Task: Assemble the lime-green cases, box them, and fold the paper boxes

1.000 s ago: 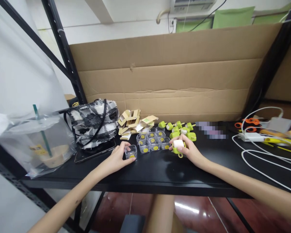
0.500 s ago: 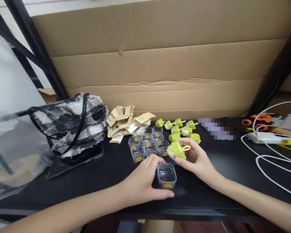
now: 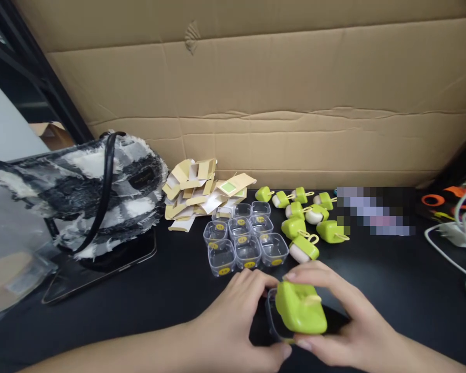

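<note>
firmly, right hand (image 3: 347, 334) pinches green toy (image 3: 301, 309) above clear cup (image 3: 272, 317) clasped by left hand (image 3: 236, 324)

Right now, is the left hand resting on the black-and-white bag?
No; the left hand grips a small clear box beside the green piece in the right hand.

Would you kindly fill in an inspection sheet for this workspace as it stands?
Surface: black table, crowded along the back.
Job's things: green piece pressed onto clear cup; spare cups and spare green pieces behind.
Clutter: card sleeves, bag, scissors.
Hands: left hand grips clear cup; right hand grips green piece.
Cables: white charger with loose leads, right edge.
Surroundings: cardboard wall.
</note>
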Demonstrator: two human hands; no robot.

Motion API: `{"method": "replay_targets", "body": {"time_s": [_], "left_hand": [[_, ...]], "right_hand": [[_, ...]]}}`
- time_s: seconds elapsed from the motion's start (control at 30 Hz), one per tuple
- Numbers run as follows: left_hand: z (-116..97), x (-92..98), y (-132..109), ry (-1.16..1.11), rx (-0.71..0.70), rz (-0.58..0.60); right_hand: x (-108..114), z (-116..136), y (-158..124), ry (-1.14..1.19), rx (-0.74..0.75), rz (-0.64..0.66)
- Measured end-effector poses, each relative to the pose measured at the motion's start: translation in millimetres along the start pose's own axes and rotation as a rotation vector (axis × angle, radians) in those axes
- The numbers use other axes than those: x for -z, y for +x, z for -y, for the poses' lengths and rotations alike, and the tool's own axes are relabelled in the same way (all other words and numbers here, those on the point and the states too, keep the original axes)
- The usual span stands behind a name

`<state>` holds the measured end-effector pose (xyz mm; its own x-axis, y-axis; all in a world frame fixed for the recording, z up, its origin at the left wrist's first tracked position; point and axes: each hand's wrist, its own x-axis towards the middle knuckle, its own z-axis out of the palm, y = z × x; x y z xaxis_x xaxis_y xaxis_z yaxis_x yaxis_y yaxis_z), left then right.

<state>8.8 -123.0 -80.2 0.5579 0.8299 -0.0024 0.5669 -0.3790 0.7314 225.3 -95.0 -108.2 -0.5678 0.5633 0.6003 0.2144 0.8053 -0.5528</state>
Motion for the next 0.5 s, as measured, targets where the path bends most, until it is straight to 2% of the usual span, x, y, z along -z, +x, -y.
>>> {"method": "replay_targets", "body": {"time_s": [0.07,0.2,0.3,0.5], "left_hand": [[0,1.2,0,-0.030,0.014,0.021],[5,0.9,0,-0.036,0.022,0.038],[13,-2.1,3,0.008,-0.033,0.040],[29,-8.2,7,0.109,-0.110,0.066]], "right_hand": [[2,3,2,-0.041,0.044,0.031],[6,6,3,-0.078,0.028,0.095],[6,6,1,-0.059,0.000,0.145],[4,2,0,-0.045,-0.029,0.161]]}}
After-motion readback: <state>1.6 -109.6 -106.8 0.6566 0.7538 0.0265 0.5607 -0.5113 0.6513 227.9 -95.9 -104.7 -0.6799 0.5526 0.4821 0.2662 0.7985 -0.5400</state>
